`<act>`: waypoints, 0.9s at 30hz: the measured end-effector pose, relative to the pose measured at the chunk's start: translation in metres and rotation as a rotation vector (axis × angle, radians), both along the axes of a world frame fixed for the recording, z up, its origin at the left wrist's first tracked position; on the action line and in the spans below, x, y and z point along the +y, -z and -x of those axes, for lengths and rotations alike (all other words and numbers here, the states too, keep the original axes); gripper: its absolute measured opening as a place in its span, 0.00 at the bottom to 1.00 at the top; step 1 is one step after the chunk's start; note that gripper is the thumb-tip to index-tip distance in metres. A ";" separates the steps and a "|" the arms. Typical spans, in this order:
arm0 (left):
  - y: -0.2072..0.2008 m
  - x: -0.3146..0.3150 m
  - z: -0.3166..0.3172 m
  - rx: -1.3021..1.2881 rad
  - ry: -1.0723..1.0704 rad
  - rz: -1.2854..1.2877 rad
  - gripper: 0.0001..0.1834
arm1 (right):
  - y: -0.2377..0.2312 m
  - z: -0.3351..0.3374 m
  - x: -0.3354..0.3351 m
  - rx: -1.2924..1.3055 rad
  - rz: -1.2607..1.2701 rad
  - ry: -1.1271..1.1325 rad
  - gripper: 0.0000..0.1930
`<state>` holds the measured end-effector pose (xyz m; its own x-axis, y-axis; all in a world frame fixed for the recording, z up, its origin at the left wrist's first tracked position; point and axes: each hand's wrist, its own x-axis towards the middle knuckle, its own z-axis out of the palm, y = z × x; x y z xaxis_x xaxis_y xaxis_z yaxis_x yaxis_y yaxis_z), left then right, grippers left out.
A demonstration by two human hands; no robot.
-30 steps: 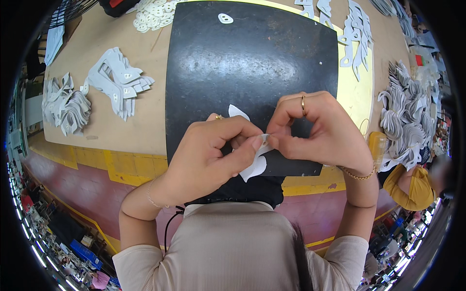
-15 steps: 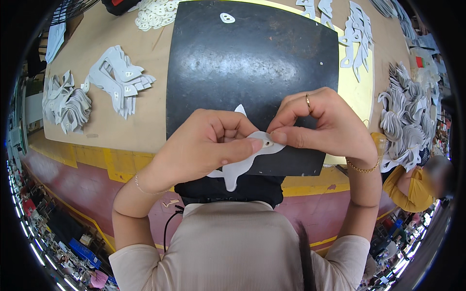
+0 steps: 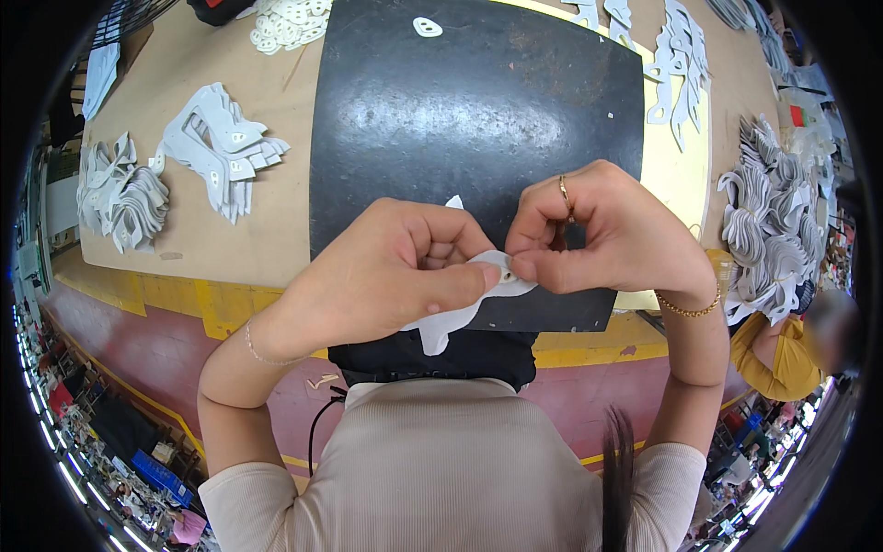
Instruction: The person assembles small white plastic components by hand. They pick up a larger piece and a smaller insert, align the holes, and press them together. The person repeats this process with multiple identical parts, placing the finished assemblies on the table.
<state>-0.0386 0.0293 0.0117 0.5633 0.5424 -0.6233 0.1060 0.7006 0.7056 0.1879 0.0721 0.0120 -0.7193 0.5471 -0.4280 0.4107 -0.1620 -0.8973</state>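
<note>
Over the near edge of a black mat, my left hand (image 3: 391, 262) pinches a light grey flat cut-out piece (image 3: 440, 331) between thumb and fingers. One narrow end of it hangs down toward my lap, and a pointed tip shows beyond my left fingers. Near the piece's right end lies a small pale patch (image 3: 508, 276) with dark holes, partly under my thumbs. My right hand (image 3: 602, 230) is closed, its thumb and fingertips pressed together at that same end, beside the patch. What lies between the right fingertips is mostly hidden.
The black mat (image 3: 478, 83) carries one loose oval patch (image 3: 428, 28). At left are stacked grey cut-outs (image 3: 216, 147) and a bundle (image 3: 124, 198); small patches (image 3: 290, 23) are heaped behind. A yellow sheet (image 3: 676, 189) and more bundles (image 3: 773, 221) lie right. Another person's yellow sleeve (image 3: 777, 359) shows.
My right fingertips have shifted slightly left along the piece, closer to the patch and my left thumb. The hanging end has risen a little. Both hands keep their hold.
</note>
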 end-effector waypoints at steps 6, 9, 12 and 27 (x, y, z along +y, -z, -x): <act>0.003 -0.004 0.001 0.026 -0.025 -0.041 0.09 | 0.001 0.003 -0.006 -0.001 -0.099 -0.012 0.03; 0.006 -0.004 0.004 0.030 -0.112 -0.063 0.09 | 0.005 0.002 -0.006 0.127 0.225 0.293 0.04; 0.006 -0.007 0.004 -0.083 -0.267 -0.071 0.08 | 0.017 -0.006 -0.015 0.259 0.269 0.410 0.07; 0.009 -0.020 -0.006 -0.190 -0.331 -0.183 0.12 | 0.030 0.012 -0.042 0.486 0.180 0.590 0.06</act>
